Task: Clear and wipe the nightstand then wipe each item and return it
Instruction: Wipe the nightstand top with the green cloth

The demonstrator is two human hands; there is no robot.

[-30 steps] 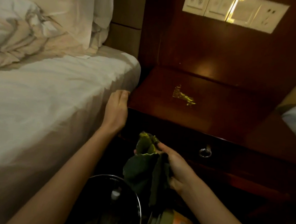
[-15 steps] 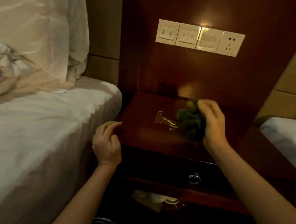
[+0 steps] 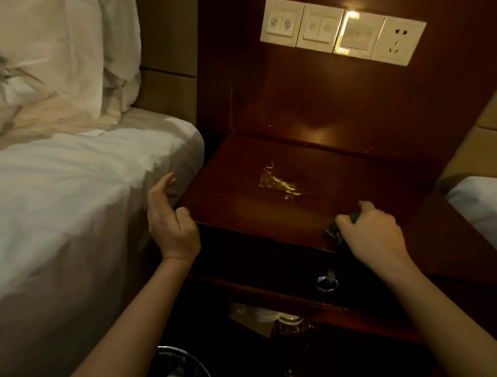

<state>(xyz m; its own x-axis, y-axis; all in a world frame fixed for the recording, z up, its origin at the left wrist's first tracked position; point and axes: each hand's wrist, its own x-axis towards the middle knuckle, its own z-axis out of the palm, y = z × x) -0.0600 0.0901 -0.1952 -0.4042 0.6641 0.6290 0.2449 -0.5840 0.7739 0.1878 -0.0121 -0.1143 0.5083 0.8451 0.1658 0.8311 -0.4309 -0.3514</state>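
White bed (image 3: 54, 214) along the left, pillow (image 3: 52, 29) propped at its head. Dark wood nightstand (image 3: 239, 205) between that bed and a second bed (image 3: 490, 210) at far right, its top bare apart from a glinting yellowish patch (image 3: 278, 183) near the middle. Switch panel (image 3: 342, 31) on the wood back panel above. Left hand (image 3: 173, 223) at the nightstand's front left corner, fingers loosely curled, thumb on the top edge, holding nothing. Right hand (image 3: 374, 235) curled around a green cloth (image 3: 336, 231), pressing it to the top near the front right edge. Ring pull (image 3: 327, 283) on the drawer front below. Bin (image 3: 185, 372) rim at the bottom, between the forearms.
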